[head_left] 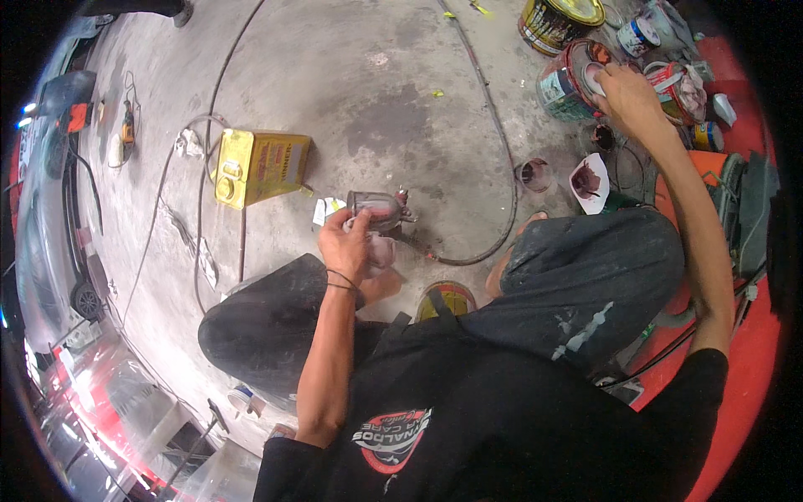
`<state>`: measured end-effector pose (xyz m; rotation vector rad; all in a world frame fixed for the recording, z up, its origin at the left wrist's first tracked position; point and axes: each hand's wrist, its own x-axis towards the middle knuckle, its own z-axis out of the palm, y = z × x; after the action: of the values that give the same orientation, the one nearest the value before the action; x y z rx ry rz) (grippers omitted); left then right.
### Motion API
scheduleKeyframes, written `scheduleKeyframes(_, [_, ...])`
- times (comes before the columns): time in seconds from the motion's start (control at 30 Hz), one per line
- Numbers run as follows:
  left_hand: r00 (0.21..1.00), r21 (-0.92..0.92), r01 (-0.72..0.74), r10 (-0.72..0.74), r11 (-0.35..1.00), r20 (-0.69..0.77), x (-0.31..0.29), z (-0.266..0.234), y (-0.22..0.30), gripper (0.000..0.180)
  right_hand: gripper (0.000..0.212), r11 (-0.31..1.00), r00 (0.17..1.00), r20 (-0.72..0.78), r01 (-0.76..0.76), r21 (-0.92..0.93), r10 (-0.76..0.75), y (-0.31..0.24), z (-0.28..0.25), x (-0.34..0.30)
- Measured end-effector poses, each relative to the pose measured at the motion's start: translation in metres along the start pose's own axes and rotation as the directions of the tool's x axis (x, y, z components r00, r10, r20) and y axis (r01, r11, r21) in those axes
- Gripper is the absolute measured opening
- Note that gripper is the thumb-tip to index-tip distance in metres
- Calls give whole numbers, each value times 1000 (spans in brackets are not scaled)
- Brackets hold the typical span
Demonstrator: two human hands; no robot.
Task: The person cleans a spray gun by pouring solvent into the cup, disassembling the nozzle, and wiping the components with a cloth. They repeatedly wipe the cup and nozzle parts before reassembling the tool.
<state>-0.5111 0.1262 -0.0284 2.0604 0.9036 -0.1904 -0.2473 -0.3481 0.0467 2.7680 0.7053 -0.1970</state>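
My left hand (343,247) is closed around a spray gun's clear, paint-stained cup (375,207), held just above the concrete floor between my knees. The gun's metal fittings (405,206) stick out on the cup's right. Below the fingers hangs a crumpled pinkish rag (381,251); whether the same hand grips it is hard to see. Stretched to the far right, my right hand (629,96) has its fingers closed on a small, pale, round lid or cup (593,79) at the mouth of a large, paint-smeared can (555,90). Its fingertips are partly hidden.
Left of centre stands a yellow rectangular thinner tin (263,167). A dark air hose (493,109) curves over the floor towards the gun. Near my right knee are a stained clear cup (536,174) and a white paint-stained container (590,184). More cans (562,23) crowd the far right.
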Motion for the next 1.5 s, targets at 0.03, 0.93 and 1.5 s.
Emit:
scheduleKeyframes(0.03, [997, 19, -74, 73, 997, 10, -9, -8, 17, 33, 30, 998, 996, 73, 42, 54, -46, -17, -22, -5])
scheduleKeyframes(0.93, [575, 473, -720, 818, 508, -3, -34, -173, 184, 25, 88, 941, 947, 196, -290, 172, 256, -240, 67, -55])
scheduleKeyframes(1.5, [659, 334, -717, 751, 612, 41, 31, -140, 231, 21, 81, 901, 952, 276, -232, 365, 133, -111, 39, -61])
